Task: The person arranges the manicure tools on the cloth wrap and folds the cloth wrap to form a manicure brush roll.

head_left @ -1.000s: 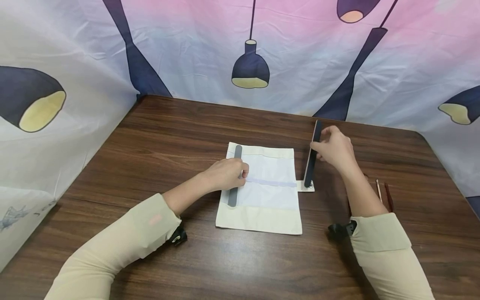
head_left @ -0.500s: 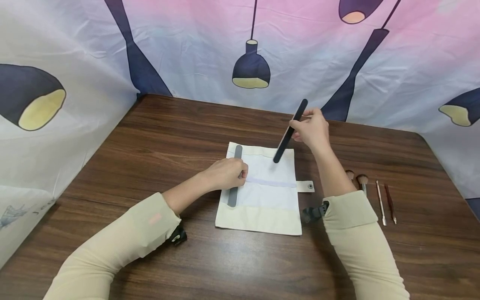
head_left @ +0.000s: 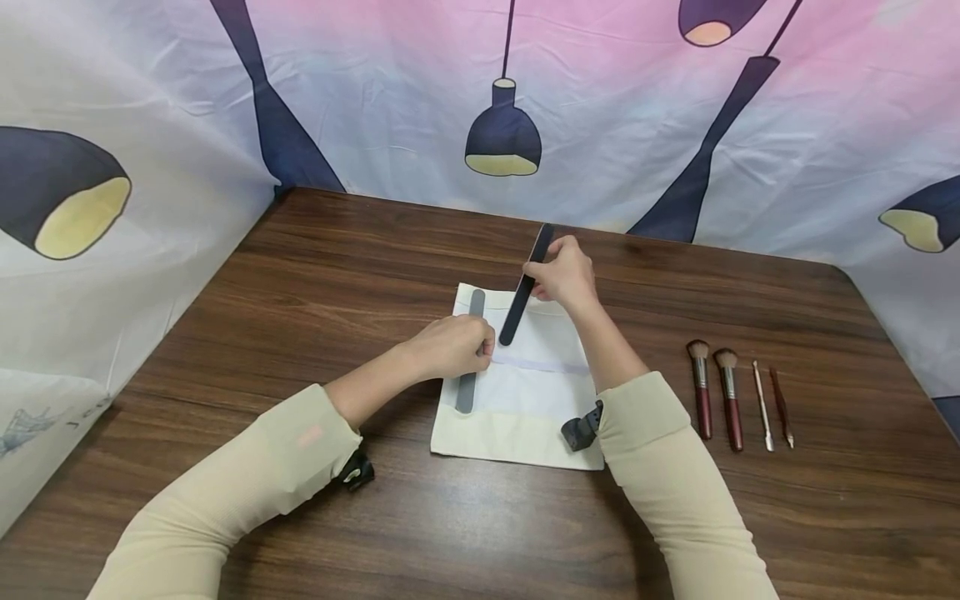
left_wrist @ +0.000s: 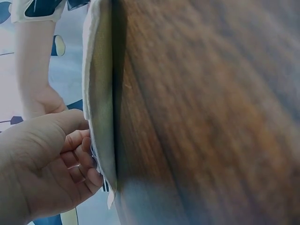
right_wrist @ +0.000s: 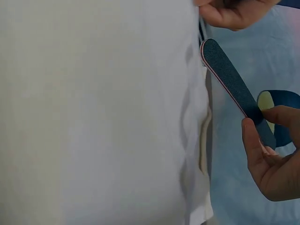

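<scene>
An unfolded cream-and-white fabric tool roll lies on the table. Across its middle runs a pale strap. A grey nail file lies lengthwise near the roll's left side, partly hidden under my left hand. That hand has curled fingers and holds the fabric at the strap; the exact fingertip contact is hidden in the head view. My right hand pinches a black nail file between thumb and fingers. The file slants above the roll, its lower end just right of my left hand.
Two red-handled makeup brushes lie on the table at the right. Beside them are a slim pale metal tool and a dark red pointed tool. A patterned fabric backdrop borders the wooden table.
My right hand has carried the black nail file leftward from the snap tab to above the roll, uncovering the brushes. The left hand and grey nail file have stayed put.
</scene>
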### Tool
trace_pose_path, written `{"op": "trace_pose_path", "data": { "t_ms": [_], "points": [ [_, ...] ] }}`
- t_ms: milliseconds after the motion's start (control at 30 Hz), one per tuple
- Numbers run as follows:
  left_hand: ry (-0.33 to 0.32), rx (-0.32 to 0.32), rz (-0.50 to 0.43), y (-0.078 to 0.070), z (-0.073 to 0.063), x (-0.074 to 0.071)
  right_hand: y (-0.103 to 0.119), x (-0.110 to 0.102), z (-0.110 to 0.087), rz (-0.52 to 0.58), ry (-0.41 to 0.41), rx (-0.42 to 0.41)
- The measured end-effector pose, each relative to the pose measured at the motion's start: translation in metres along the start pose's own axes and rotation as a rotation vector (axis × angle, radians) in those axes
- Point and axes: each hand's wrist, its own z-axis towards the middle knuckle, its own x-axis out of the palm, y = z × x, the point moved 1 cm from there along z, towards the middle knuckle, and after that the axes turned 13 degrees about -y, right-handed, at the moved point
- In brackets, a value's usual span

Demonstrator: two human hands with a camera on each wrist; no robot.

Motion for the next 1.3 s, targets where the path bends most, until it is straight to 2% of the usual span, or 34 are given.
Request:
{"op": "trace_pose_path", "data": {
  "t_ms": [333, 600, 1033, 1300],
  "points": [
    [-0.007, 0.011, -0.026, 0.0, -0.001, -0.001, -0.002, 0.011, -0.003, -0.136, 0.09, 0.019],
    [-0.002, 0.001, -0.023, -0.001, -0.001, 0.0, -0.003, 0.016, -0.007, -0.275, 0.189, -0.016],
    [0.006, -0.01, -0.019, -0.001, 0.0, 0.0, -0.005, 0.017, -0.015, -0.271, 0.256, -0.01],
    [0.015, -0.015, -0.017, 0.0, 0.001, 0.001, -0.004, 0.019, -0.023, -0.289, 0.298, 0.033]
  ]
}}
